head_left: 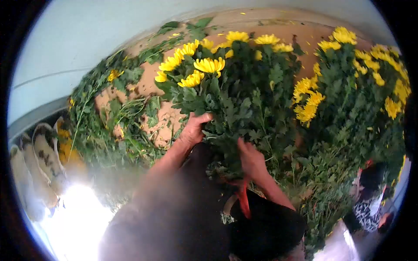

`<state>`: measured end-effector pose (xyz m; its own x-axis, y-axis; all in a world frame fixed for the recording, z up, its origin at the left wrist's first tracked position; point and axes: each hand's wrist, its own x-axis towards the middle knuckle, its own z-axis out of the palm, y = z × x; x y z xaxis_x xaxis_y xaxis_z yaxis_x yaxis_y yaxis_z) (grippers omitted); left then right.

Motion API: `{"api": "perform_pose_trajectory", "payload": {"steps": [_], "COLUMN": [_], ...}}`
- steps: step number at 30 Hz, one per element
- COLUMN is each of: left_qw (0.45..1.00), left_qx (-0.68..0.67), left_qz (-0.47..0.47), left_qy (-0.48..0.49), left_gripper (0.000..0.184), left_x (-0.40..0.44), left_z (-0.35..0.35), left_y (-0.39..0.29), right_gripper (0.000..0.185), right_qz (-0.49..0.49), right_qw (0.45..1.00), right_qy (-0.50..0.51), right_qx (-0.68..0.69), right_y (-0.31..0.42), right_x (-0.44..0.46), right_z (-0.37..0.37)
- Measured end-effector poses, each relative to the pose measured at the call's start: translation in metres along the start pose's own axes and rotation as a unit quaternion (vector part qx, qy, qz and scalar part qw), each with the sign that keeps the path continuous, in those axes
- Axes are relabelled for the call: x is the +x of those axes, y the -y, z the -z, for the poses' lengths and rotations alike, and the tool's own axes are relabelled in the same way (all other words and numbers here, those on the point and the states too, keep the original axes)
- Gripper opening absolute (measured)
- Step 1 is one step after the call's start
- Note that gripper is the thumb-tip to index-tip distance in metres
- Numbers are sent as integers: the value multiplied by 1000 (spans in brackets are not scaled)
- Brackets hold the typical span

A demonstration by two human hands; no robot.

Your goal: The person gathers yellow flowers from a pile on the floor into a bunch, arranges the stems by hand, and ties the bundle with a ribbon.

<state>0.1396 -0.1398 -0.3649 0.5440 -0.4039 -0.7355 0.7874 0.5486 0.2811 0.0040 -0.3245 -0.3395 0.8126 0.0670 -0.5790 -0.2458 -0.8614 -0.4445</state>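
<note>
head: two hands [196, 128] [253, 162] touch one bunch [228, 98] (yellow-flowered).

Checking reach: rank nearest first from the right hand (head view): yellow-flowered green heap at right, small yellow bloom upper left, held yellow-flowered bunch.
1. Held bunch, at the right hand.
2. Green heap, right.
3. Small yellow bloom, upper left.

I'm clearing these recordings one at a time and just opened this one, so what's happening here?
A person is handling a leafy bunch with yellow blooms. The left hand holds it below the blooms; the right hand is at the lower leaves, its fingertips hidden. More yellow flowers lie to the right, and loose greens are strewn to the left.
</note>
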Motion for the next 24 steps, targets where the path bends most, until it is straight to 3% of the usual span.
{"api": "perform_pose_trajectory", "payload": {"steps": [2,6,7,10,12,13,15,18,19,21,23,24], "left_qw": [991,988,988,994,992,993,985,991,989,989,989,953], "left_qx": [111,145,147,102,103,104,116,88,112,117,120,256], "left_qz": [42,-15,-6,-11,39,37,-29,20,18,-9,-35,-148], "left_qy": [-67,-48,-38,-35,-61,-47,-127,-98,-100,-90,-80,-61], "left_gripper": [51,32,32,32,30,30,42,43,43,44,44,43], "left_x": [4,11,13,7,-8,-4,6,2,14,15,21,34], "left_z": [-5,-13,-10,-9,-17,-3,31,7,25,32,41,73], "left_y": [4,6,5,-8,-20,-17,-1,-5,-5,3,12,23], "right_gripper": [52,48,43,27,22,23,30,51,51,64,67,70], "right_qz": [114,80,132,108,-11,-36,-80,-171,-171,-279,-244,-206], "right_qw": [992,997,991,985,916,901,855,768,765,832,847,864], "right_qy": [-59,7,-36,-124,-363,-417,-512,-602,-606,-480,-471,-455], "right_qx": [-7,9,4,50,171,118,21,-136,-138,7,-30,-64], "right_y": [-9,12,6,-8,-44,-59,-97,-145,-153,-164,-184,-191], "right_x": [-10,-12,-11,-10,-11,-14,-30,-46,-44,-43,-37,-33], "right_z": [-20,21,26,40,38,52,82,124,134,146,134,130]}}
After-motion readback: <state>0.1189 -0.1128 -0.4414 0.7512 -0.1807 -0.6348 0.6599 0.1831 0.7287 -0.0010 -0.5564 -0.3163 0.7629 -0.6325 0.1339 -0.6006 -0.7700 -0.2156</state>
